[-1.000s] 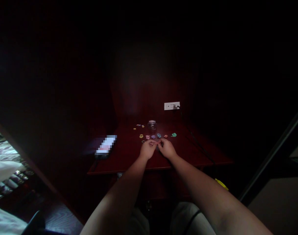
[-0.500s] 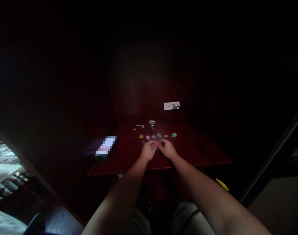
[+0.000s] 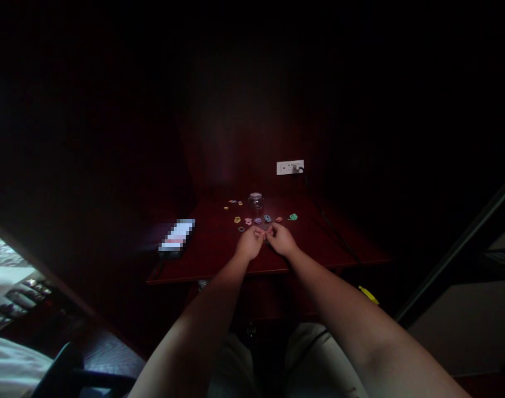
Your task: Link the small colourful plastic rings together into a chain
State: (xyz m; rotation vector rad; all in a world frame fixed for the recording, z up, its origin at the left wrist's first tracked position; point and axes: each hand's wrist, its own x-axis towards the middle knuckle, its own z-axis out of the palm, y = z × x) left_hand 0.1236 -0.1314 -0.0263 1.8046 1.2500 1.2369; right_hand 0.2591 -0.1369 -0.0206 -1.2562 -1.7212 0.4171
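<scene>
My left hand (image 3: 250, 243) and my right hand (image 3: 281, 240) meet above the front half of the dark red desk (image 3: 219, 260). Both are pinched closed at the fingertips on a small pinkish-red hair tie (image 3: 265, 232), mostly covered by the fingers. Just beyond them runs a row of small hair tie bunches: yellow (image 3: 237, 220), pink (image 3: 248, 221), purple (image 3: 258, 220), blue (image 3: 267, 218), orange-red (image 3: 279, 219) and green (image 3: 292, 217). A single dark grey hair tie (image 3: 241, 229) lies near my left fingers. Behind the row stands a clear lidded jar (image 3: 256, 204).
Several loose hair ties (image 3: 235, 202) lie at the back left. A phone with a blurred screen (image 3: 177, 236) rests at the desk's left side. A white wall socket (image 3: 290, 167) holds a plug, whose dark cable (image 3: 333, 229) runs down the right side. Dark panels enclose the desk.
The whole view has shifted, so the desk and hands appear slightly higher. My hands keep their pinch, with the fingertips slightly rearranged around the hair tie. The bunches stay in place.
</scene>
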